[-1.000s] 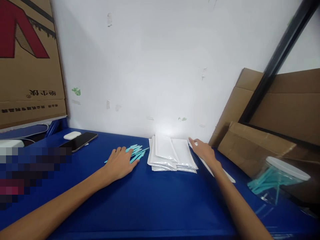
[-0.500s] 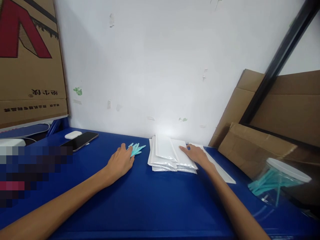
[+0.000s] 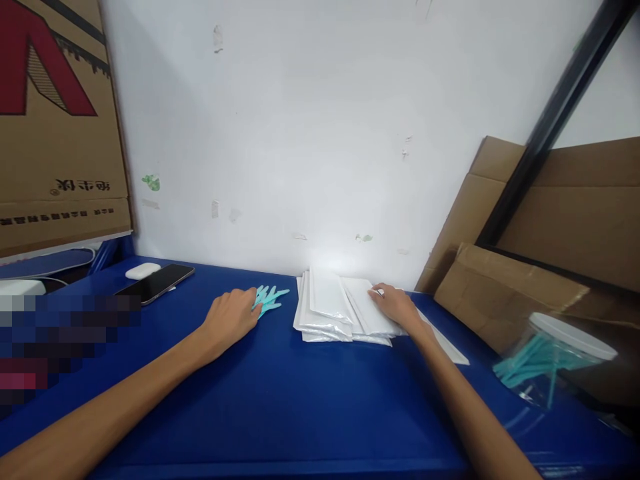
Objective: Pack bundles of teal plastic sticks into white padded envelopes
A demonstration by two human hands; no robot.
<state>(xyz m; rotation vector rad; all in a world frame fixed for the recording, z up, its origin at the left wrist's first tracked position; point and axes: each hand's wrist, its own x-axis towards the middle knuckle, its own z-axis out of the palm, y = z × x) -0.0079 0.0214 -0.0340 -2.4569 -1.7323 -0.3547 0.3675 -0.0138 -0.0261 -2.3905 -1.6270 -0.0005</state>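
My left hand (image 3: 227,321) is closed around several flat teal plastic sticks (image 3: 270,298), whose rounded ends fan out past my fingers just above the blue tabletop. Right of it lies a pile of white padded envelopes (image 3: 325,297) with shiny, crinkled edges. My right hand (image 3: 396,308) grips a white padded envelope (image 3: 367,310) on the pile's right side, the thumb and forefinger curled on its upper surface. Part of that envelope is hidden beneath the palm.
At right, a clear tub with a white lid (image 3: 573,337) holds more teal sticks. Folded cardboard (image 3: 510,273) leans behind it. A phone (image 3: 160,283) and a white case (image 3: 143,271) lie at left on the blue table (image 3: 290,413).
My right hand has slid an envelope slightly rightward across the pile. My left hand has moved a little to the left with the teal sticks still in it.
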